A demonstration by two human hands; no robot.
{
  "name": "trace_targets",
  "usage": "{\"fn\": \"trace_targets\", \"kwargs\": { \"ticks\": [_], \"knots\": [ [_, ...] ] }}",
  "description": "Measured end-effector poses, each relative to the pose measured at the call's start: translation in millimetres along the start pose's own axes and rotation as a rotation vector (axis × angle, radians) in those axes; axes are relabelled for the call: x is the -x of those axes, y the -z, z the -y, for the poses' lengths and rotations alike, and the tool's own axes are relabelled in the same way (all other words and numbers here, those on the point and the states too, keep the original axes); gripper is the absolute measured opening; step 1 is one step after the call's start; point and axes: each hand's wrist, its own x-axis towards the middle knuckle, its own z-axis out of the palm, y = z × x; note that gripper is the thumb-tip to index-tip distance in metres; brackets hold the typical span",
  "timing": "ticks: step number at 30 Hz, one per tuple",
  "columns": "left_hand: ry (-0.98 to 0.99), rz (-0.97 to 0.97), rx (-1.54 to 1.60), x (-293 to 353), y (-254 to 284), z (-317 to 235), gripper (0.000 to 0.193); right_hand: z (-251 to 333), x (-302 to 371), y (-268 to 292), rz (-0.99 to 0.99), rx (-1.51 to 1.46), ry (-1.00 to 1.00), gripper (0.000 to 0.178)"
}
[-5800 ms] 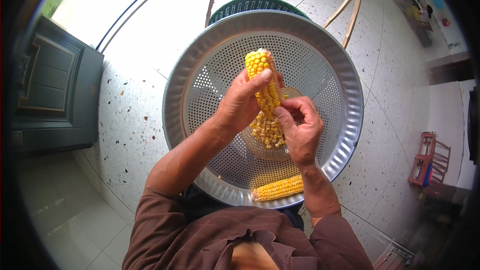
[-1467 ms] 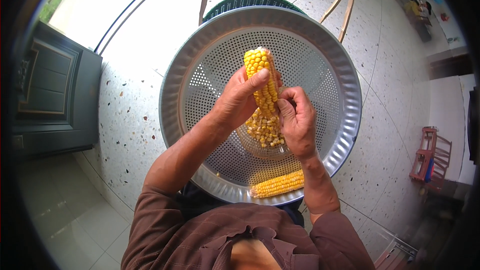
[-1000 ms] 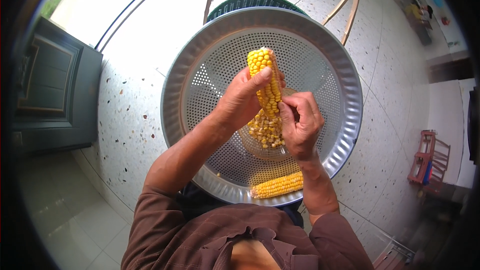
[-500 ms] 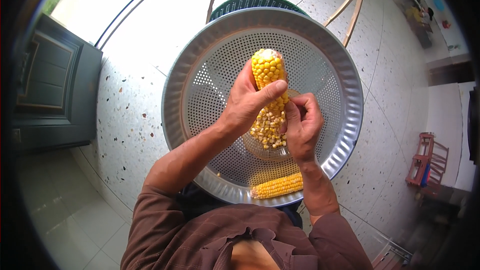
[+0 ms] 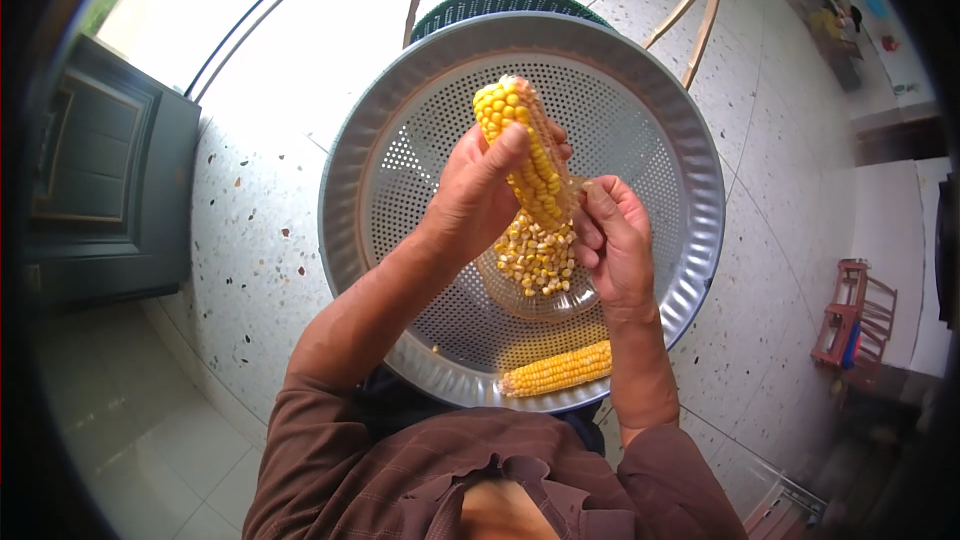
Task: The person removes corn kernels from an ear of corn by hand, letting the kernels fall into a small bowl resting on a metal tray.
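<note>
My left hand (image 5: 478, 185) is wrapped round a yellow ear of corn (image 5: 530, 155), thumb on its near side. The ear tilts, its upper end away from me, and a strip along its right side shows bare cob. Beneath its lower end a clear bowl (image 5: 535, 308) holds many loose kernels (image 5: 535, 255). My right hand (image 5: 618, 235) is closed beside the ear's lower right side and the bowl; what its fingers hold, if anything, is hidden. A second ear of corn (image 5: 557, 371), full of kernels, lies near the front rim of a large perforated metal basin (image 5: 345, 190).
A dark green basket (image 5: 510, 2) stands behind the basin, with curved wooden pieces (image 5: 705, 20) beside it. To the left is a dark green door (image 5: 110, 170). A reddish wooden chair (image 5: 845, 315) stands at the right on the speckled tile floor (image 5: 245, 200).
My left hand has moved slightly left and turned the ear, so its bare strip now shows. My right hand has shifted a little right, with its fingers drawn back from the ear.
</note>
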Motion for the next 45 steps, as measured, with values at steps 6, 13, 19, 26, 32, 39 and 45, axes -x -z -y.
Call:
{"fn": "trace_targets", "kwargs": {
  "ticks": [6, 13, 19, 26, 32, 39, 45],
  "knots": [
    [0.089, -0.072, 0.279, -4, 10, 0, 0.061, 9, 4, -5, 0.062, -0.083, -0.019, 0.015],
    [0.093, -0.011, 0.409, -6, 20, 2, 0.060, 7, 7, -4, 0.155, -0.124, -0.023, 0.014],
    [0.102, -0.078, 0.461, -6, 19, 3, 0.064, 12, 7, 0, 0.185, -0.075, 0.029, 0.015],
    [0.106, -0.070, 0.444, -8, 23, 2, 0.060, 18, 2, 9, 0.195, 0.843, 0.136, 0.014],
    [0.095, -0.135, 0.199, -2, 10, 1, 0.060, -1, 6, -10, -0.055, 0.844, 0.479, 0.012],
    [0.085, -0.070, 0.016, 3, -1, 13, 0.054, -12, 15, -19, 0.004, 0.752, 0.671, 0.021],
    [0.034, -0.064, -0.073, 4, -4, 12, 0.055, -16, 14, -16, -0.075, 0.548, 0.451, 0.019]
  ]
}}
